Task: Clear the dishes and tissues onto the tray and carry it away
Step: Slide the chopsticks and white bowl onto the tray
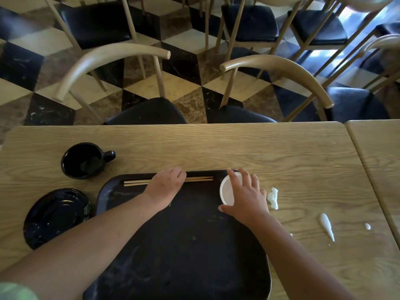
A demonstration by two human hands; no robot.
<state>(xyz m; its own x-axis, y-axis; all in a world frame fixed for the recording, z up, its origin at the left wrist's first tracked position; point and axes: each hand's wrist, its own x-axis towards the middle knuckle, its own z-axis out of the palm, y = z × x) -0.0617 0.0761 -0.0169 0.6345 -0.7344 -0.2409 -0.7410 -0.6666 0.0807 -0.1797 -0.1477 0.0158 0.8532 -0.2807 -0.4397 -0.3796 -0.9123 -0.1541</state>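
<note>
On the counter [238, 148], nearest the person, lies the tray [184, 245]: dark, broad and stiff, probably smooth plastic, so loose items may slide when it is lifted. Judged best carried level, one hand on each side rim.

At 9 o'clock from the tray, beside it, sits the plate [56, 216]: dark, glossy, shallow. It is likely hard and breakable; take it by the rim.

At 10 o'clock, apart from the tray, stands the mug [83, 160], dark, handle pointing to 3 o'clock. It is probably the heaviest piece; take it by the handle or around the body.

Along the tray's far edge lie the chopsticks [138, 182], light, stiff and prone to roll. The left hand [165, 187] covers their middle, fingers curled down; whether the grip is clamped on them cannot be told.

At the tray's 1 o'clock corner sits the cup [228, 189]: white, thin-walled, apparently disposable, so light and easily crushed. The right hand [245, 197] lies spread over its rim, grip loose, fingers touching but not clenched.

Just right of that hand lies the tissue [273, 198], crumpled, soft, nearly weightless; pinch it anywhere. At 3 o'clock, further right, lie a white strip [327, 226] and a scrap [367, 226], material uncertain.
</note>
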